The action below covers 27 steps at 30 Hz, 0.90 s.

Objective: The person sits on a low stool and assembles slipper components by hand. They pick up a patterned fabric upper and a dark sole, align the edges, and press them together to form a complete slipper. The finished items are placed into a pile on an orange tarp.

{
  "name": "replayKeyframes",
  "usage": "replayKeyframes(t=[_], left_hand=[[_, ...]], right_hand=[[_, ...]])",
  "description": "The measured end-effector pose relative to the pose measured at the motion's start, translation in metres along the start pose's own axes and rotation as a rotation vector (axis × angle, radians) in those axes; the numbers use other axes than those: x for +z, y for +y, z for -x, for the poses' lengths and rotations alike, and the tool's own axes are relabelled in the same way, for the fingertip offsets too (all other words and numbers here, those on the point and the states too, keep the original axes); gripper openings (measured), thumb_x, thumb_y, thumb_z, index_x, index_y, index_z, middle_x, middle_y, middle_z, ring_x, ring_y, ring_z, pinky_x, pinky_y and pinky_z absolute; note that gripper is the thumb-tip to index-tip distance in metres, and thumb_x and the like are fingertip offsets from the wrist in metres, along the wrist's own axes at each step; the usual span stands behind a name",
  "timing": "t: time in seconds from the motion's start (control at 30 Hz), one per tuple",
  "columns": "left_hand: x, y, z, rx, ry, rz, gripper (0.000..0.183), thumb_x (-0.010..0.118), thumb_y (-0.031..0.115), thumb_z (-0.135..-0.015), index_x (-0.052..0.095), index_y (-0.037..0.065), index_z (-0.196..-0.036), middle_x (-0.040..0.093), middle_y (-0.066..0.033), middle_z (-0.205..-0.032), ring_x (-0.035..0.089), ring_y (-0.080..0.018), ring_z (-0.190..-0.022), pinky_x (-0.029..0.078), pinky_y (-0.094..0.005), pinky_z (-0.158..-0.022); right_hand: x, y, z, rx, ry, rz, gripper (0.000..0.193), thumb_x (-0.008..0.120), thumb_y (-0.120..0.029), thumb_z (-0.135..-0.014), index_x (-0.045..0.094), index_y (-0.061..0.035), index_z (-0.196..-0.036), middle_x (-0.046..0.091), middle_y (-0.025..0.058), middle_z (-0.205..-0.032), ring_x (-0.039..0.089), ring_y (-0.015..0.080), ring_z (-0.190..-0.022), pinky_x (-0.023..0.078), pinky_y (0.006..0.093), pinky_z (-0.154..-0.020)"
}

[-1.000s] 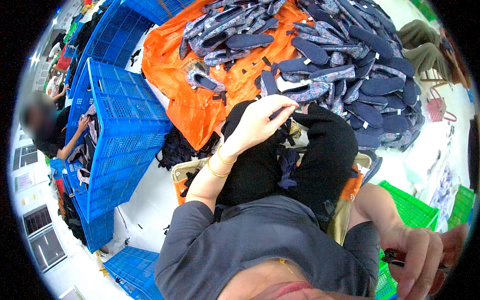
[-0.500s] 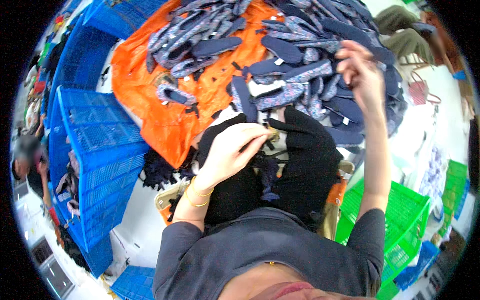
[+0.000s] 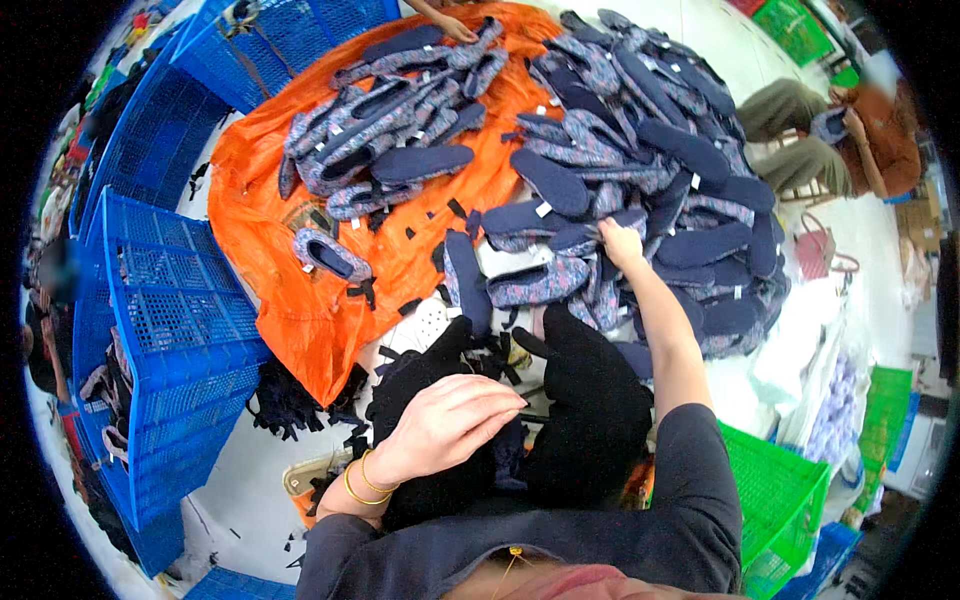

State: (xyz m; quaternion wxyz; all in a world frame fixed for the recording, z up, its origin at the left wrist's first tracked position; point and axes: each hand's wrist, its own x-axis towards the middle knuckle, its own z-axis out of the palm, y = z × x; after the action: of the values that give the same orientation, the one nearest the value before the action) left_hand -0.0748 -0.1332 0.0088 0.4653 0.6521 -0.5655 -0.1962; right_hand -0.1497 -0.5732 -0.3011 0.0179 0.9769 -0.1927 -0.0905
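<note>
My right hand [image 3: 622, 243] reaches forward into a big heap of slippers, its fingers closed on the edge of a dark blue slipper [image 3: 585, 238]. These slippers have navy soles and flowered blue-grey uppers. My left hand [image 3: 455, 422] hovers over my lap with thumb and fingers pinched together. Something thin and dark shows by its fingertips, too small to make out. Just ahead of my knees lie a flowered slipper [image 3: 540, 283] and an upright navy sole [image 3: 466, 280].
An orange sheet [image 3: 290, 330] bears a second slipper pile and a single slipper [image 3: 331, 255]. Blue crates [image 3: 185, 290] stand left, a green crate [image 3: 775, 490] right. Another person's hand [image 3: 457, 28] touches the far pile. A seated person [image 3: 880, 150] holds a slipper beyond the heap.
My right hand has come down from above the heap onto a slipper and closed on it. My left hand stays pinched over my lap. Another person's hand has appeared at the far pile.
</note>
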Motion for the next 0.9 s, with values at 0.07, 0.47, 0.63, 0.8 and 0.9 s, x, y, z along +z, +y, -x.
replayKeyframes(t=[0.07, 0.47, 0.63, 0.8, 0.9], left_hand=[[0.001, 0.0, 0.004, 0.001, 0.019, -0.018, 0.015, 0.069, 0.006, -0.082, 0.067, 0.005, -0.097, 0.068, -0.0093, -0.095, 0.066, -0.0255, -0.088, 0.053, -0.0344, -0.078], [-0.024, -0.027, -0.019, -0.578, 0.088, 0.972, 0.053, 0.047, 0.037, -0.1, 0.039, 0.003, -0.14, 0.052, -0.0094, -0.132, 0.052, -0.02, -0.12, 0.045, -0.0342, -0.097], [-0.012, -0.005, -0.014, -0.328, 0.02, 0.955, 0.048, 0.069, 0.015, -0.087, 0.048, 0.002, -0.129, 0.06, -0.0027, -0.112, 0.057, -0.0123, -0.105, 0.046, -0.0283, -0.094], [0.017, 0.012, 0.025, -0.11, 0.096, 0.688, 0.041, 0.072, 0.001, -0.081, 0.054, 0.003, -0.119, 0.061, -0.0027, -0.112, 0.057, -0.0105, -0.102, 0.046, -0.0274, -0.092], [0.038, 0.019, 0.046, -0.026, 0.169, 0.498, 0.035, 0.071, -0.002, -0.078, 0.06, 0.004, -0.11, 0.062, -0.0041, -0.11, 0.058, -0.0127, -0.103, 0.046, -0.0285, -0.09]], right_hand=[[-0.025, -0.005, 0.004, -0.018, 0.066, -0.061, 0.026, 0.055, -0.01, -0.082, 0.057, -0.0099, -0.107, 0.06, 0.0112, -0.104, 0.066, 0.0337, -0.076, 0.052, 0.0461, -0.067], [-0.31, -0.16, 0.223, -0.804, 0.849, -0.18, 0.036, 0.059, -0.011, -0.078, 0.068, -0.0151, -0.113, 0.065, 0.0063, -0.118, 0.065, 0.0106, -0.076, 0.046, 0.0219, -0.055], [-0.302, -0.192, 0.271, -0.822, 0.752, -0.34, 0.03, 0.061, -0.008, -0.079, 0.068, -0.0104, -0.108, 0.064, 0.0119, -0.119, 0.066, 0.0188, -0.08, 0.05, 0.027, -0.059], [-0.278, -0.201, 0.297, -0.121, 0.72, -1.393, 0.022, 0.058, -0.007, -0.092, 0.062, -0.0007, -0.113, 0.064, 0.0102, -0.103, 0.062, 0.013, -0.065, 0.05, 0.0244, -0.056], [-0.293, -0.213, 0.306, 0.079, 0.551, -1.691, 0.032, 0.059, -0.021, -0.096, 0.058, 0.0016, -0.118, 0.062, 0.0062, -0.094, 0.055, 0.0067, -0.055, 0.04, 0.0199, -0.048]])
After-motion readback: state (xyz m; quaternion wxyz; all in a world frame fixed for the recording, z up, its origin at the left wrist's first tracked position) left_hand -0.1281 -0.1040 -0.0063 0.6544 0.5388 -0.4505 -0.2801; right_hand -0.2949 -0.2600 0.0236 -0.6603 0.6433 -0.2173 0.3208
